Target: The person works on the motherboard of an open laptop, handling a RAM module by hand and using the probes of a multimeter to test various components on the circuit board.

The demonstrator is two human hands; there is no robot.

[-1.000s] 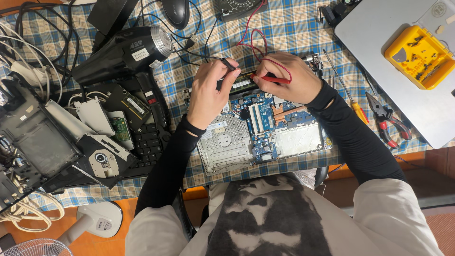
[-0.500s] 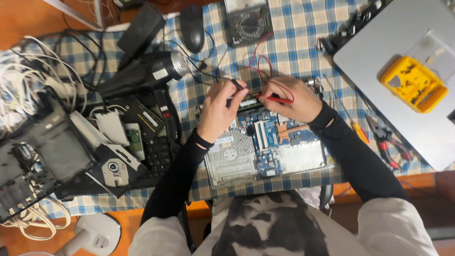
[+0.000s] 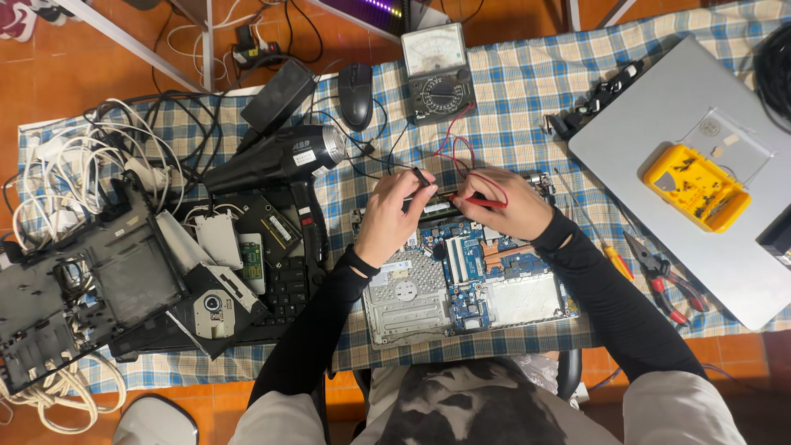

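Now 2 probes on 1 opened laptop board [image 3: 470, 284]: left hand [image 3: 387, 218] fingers pinch black probe [image 3: 422, 178], right hand [image 3: 507, 206] pinch red probe [image 3: 484, 201].

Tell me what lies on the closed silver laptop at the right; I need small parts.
On the closed silver laptop lie a yellow plastic parts box and a clear lid. The box's contents are too small to identify.

— What lies left on the checked counter [image 3: 527, 91]?
— A black hair dryer [image 3: 276, 161], a mouse [image 3: 356, 84], tangled white cables [image 3: 58, 177].
— And right?
— A yellow parts box [image 3: 696, 188] on a closed grey laptop [image 3: 659, 132], red-handled pliers [image 3: 671, 284] beside.
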